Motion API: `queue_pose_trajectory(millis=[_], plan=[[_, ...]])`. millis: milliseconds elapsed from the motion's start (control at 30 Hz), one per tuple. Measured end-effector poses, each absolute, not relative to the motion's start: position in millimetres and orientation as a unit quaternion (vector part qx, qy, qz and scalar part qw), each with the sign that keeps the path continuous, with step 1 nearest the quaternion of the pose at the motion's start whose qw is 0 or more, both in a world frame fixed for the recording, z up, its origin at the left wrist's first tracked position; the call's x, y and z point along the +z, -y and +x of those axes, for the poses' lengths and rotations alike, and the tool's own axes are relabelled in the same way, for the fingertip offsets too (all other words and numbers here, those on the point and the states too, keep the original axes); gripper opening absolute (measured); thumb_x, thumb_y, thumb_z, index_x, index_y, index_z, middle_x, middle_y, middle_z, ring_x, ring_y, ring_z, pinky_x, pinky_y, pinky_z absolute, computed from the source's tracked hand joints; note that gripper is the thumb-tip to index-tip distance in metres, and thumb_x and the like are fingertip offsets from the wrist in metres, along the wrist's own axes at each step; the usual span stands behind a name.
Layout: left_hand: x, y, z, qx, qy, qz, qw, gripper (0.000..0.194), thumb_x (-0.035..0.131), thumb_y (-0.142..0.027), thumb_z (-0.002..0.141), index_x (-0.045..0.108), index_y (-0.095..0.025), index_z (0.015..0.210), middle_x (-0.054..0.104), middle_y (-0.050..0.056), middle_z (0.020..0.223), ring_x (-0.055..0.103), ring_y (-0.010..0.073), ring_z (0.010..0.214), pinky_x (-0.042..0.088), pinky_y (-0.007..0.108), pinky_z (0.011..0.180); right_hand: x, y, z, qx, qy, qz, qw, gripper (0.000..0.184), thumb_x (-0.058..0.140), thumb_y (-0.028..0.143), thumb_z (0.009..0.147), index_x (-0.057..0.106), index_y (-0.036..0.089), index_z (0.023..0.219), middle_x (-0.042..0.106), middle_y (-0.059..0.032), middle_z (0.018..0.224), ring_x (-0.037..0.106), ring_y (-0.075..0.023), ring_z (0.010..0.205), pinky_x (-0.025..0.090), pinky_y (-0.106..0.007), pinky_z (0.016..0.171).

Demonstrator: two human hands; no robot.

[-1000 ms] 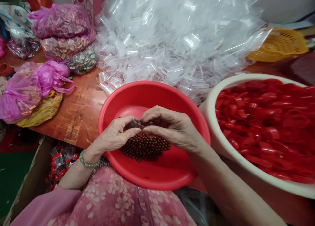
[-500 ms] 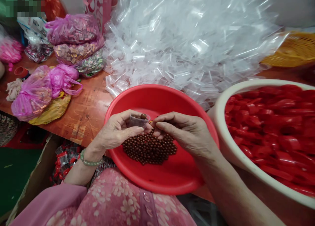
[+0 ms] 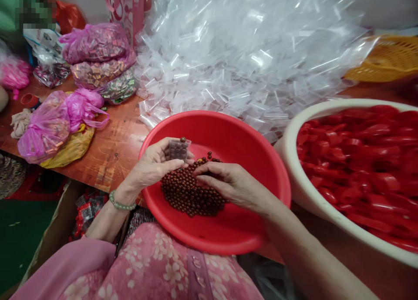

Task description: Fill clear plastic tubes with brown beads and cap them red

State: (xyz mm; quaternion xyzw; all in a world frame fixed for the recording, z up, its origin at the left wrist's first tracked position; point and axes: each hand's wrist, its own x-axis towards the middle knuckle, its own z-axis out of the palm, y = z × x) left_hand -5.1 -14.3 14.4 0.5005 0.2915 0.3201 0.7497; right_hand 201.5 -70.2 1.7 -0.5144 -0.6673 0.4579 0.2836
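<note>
My left hand (image 3: 156, 158) is closed around a small clear plastic box (image 3: 178, 151), held upright over the basin's left side. Dark brown beads fill it, and one bead (image 3: 183, 139) sits on top at its mouth. My right hand (image 3: 230, 182) is lowered to the pile of brown beads (image 3: 192, 195), its thumb and fingers drawn together in a pinch. Whatever lies between those fingertips is hidden. The pile rests on the bottom of a red plastic basin (image 3: 251, 221). A bit of yellow (image 3: 200, 160) shows among the beads.
Behind the basin rises a large heap of clear plastic sleeves (image 3: 241, 65). At right stands a cream tub (image 3: 290, 160) of red plastic pieces (image 3: 365, 173). Pink bags (image 3: 94, 43) lie at left on the wooden table (image 3: 111, 147). A yellow basket (image 3: 385, 58) sits far right.
My right hand has moved away from the box and down to the bead pile. My left hand has raised the box slightly and turned it more upright.
</note>
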Motion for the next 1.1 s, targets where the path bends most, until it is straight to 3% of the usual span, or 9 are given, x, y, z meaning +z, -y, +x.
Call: queue_pose_trajectory(millis=[267, 467, 533, 833, 1100], plan=[[11.4, 12.8, -9.1, 0.296, -0.267, 0.482, 0.780, 0.049, 0.076, -0.016, 0.076, 0.056, -0.017, 0.121, 0.073, 0.009, 0.106, 0.072, 0.0173, 0.094, 0.053, 0.030, 0.092, 1.8, 66.2, 214.8, 0.421, 0.741, -0.501, 0.153, 0.021, 0.053, 0.030, 0.089, 0.068, 0.020, 0.100, 0.074, -0.0068, 0.098, 0.069, -0.0202, 0.086, 0.054, -0.036, 0.079], [9.9, 14.4, -6.0, 0.278, -0.262, 0.478, 0.791, 0.041, 0.072, -0.019, 0.081, 0.058, -0.018, 0.119, 0.072, 0.008, 0.103, 0.071, 0.0169, 0.092, 0.054, 0.031, 0.089, 38.3, 46.3, 216.3, 0.337, 0.734, -0.494, 0.322, 0.018, 0.058, 0.035, 0.091, 0.068, 0.021, 0.096, 0.072, -0.0057, 0.089, 0.066, -0.0179, 0.080, 0.053, -0.031, 0.073], [9.5, 15.3, -4.0, 0.276, -0.249, 0.475, 0.798, 0.039, 0.072, -0.019, 0.080, 0.059, -0.018, 0.117, 0.072, 0.006, 0.103, 0.070, 0.0155, 0.091, 0.054, 0.030, 0.088, 52.1, 37.1, 209.4, 0.326, 0.752, -0.460, 0.341, 0.015, 0.059, 0.032, 0.091, 0.067, 0.021, 0.095, 0.071, -0.0041, 0.087, 0.064, -0.0157, 0.076, 0.052, -0.029, 0.069], [6.3, 14.6, -0.6, 0.249, -0.247, 0.533, 0.770, 0.032, 0.072, -0.023, 0.080, 0.067, -0.016, 0.110, 0.072, 0.008, 0.101, 0.068, 0.0189, 0.094, 0.051, 0.036, 0.094, 66.9, 9.7, 196.4, 0.361, 0.815, -0.396, 0.221, 0.017, 0.052, 0.025, 0.091, 0.068, 0.020, 0.087, 0.069, -0.0009, 0.080, 0.061, -0.0137, 0.070, 0.048, -0.028, 0.065], [5.0, 10.3, -1.0, 0.200, -0.265, 0.487, 0.808, 0.035, 0.076, -0.022, 0.074, 0.067, -0.014, 0.107, 0.073, 0.007, 0.094, 0.069, 0.0156, 0.083, 0.055, 0.031, 0.083, 63.1, 5.1, 204.7, 0.397, 0.823, -0.364, 0.181, 0.018, 0.054, 0.023, 0.088, 0.070, 0.017, 0.093, 0.069, -0.0028, 0.084, 0.063, -0.0133, 0.076, 0.048, -0.026, 0.069]])
